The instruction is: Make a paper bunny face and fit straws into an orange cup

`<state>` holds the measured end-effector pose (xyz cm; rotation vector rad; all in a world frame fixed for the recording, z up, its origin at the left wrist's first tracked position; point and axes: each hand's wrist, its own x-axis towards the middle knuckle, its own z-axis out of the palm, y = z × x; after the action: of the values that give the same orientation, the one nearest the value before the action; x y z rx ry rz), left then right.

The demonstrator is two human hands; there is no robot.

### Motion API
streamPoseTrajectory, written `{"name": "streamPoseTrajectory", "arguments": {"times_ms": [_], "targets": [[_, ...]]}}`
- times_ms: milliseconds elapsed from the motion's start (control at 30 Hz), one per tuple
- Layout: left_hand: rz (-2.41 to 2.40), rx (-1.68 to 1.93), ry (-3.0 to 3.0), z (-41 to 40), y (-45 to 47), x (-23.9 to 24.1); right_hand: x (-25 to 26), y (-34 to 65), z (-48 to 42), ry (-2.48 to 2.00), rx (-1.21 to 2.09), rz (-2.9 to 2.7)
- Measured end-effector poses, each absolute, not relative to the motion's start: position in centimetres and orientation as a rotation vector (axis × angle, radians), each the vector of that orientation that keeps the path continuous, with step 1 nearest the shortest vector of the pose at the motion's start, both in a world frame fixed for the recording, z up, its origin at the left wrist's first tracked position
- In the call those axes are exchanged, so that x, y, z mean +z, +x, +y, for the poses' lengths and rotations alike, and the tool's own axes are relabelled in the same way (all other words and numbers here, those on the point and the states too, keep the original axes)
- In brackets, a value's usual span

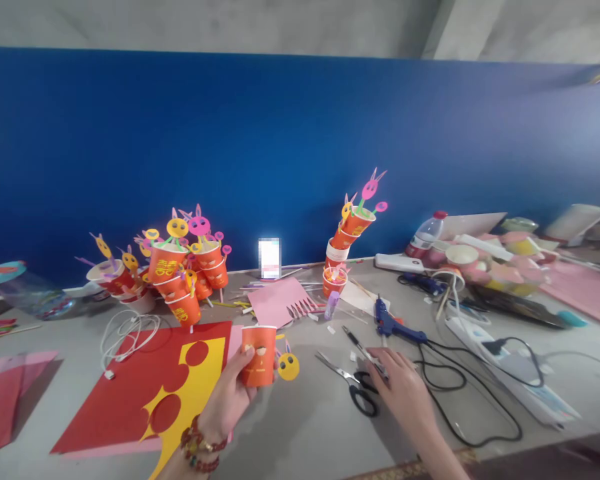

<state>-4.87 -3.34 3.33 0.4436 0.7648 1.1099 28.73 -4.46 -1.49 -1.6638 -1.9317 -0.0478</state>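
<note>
My left hand (233, 387) is wrapped round an orange paper cup (259, 357) with small face-like marks on its side. A round yellow paper bunny face (288, 366) with dark eyes shows just right of the cup; whether it is fixed to it, I cannot tell. My right hand (400, 383) is low over the table, its thumb and fingers on either side of a slim black and silver pen (356, 341). Scissors (353, 383) with black handles lie open beside that hand's left edge. A blue glue gun (393, 323) rests beyond it.
Stacked orange cups with paper bunny faces (177, 228) stand at the left; another cup stack (337, 253) leans right of centre. Cut red card (115, 387) and pink paper (277, 301) lie on the table. At right are a power strip (510, 373), black cable and a bottle (429, 233).
</note>
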Motion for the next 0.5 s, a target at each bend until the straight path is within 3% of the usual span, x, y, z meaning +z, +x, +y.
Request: {"name": "streamPoseTrajectory", "arguments": {"times_ms": [500], "targets": [[0.727,1.165,0.321,-3.7,-4.7,3.6,-2.4,28.9,-3.1,-1.777,-0.206,-2.01]]}}
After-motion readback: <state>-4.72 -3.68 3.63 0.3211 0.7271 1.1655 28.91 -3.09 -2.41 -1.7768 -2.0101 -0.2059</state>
